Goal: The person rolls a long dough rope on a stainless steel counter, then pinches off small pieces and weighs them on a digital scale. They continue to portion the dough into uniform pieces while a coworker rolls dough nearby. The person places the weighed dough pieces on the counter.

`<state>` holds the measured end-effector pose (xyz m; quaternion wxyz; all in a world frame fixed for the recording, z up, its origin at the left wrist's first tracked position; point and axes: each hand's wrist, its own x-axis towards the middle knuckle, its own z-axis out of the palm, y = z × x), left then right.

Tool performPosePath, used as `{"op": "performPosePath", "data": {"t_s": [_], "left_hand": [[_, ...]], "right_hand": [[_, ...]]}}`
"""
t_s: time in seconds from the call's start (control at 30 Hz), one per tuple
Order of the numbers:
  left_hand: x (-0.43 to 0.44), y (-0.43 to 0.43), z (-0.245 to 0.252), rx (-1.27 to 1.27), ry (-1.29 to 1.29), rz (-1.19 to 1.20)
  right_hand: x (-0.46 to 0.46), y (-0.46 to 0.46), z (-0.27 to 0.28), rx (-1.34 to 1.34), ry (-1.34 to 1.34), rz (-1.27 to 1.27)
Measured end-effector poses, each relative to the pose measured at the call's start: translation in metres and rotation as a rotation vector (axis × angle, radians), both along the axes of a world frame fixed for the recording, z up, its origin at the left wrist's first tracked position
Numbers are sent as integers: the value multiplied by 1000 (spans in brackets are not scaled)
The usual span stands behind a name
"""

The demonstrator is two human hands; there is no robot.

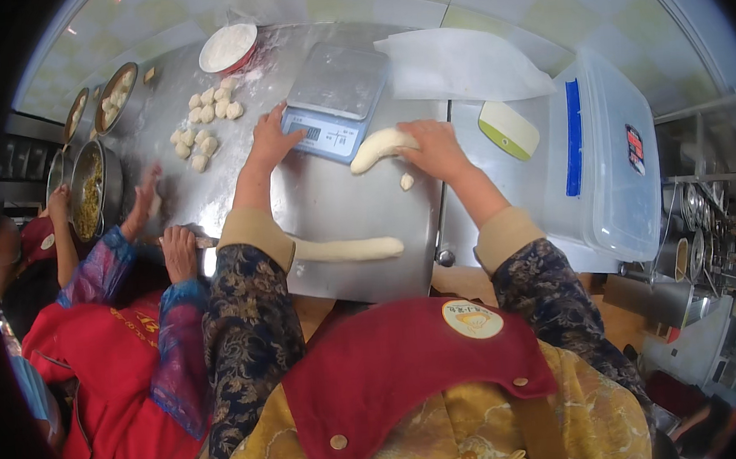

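My right hand (431, 148) is closed around one end of a short, curved roll of dough (378, 147). My left hand (273, 137) rests at the left front corner of a blue digital kitchen scale (330, 126), fingers apart, its thumb by the display. Nothing lies on the scale's metal plate. A small dough piece (407, 181) lies on the steel table just below my right hand. Nearer to me, a long dough roll (350, 250) lies crosswise, its left end hidden by my left sleeve. Small dough balls (207, 113) sit in groups left of the scale.
A bowl of flour (227, 49) stands at the back. White sheeting (459, 63), a green-and-white dough scraper (509, 130) and a large plastic container (622, 154) are at right. At left, a co-worker's hands (179, 252) are near a metal bowl of filling (109, 183).
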<state>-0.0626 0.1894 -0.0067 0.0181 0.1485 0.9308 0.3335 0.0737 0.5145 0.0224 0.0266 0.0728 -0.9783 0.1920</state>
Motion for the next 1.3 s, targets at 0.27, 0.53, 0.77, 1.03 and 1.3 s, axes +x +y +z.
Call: {"op": "performPosePath", "data": {"t_s": [0.27, 0.53, 0.77, 1.03, 1.3], "left_hand": [[24, 41, 1, -143, -63, 227], [59, 82, 20, -46, -189, 206], [108, 63, 68, 343, -252, -117], [152, 26, 96, -89, -296, -406], [71, -44, 79, -435, 90, -119]], "right_hand": [[-15, 17, 4, 0, -178, 254], [-7, 43, 37, -1242, -400, -189], [28, 27, 73, -1364, -648, -185], [52, -51, 64, -586, -842, 278], [-1, -92, 39, -136, -248, 215]]}}
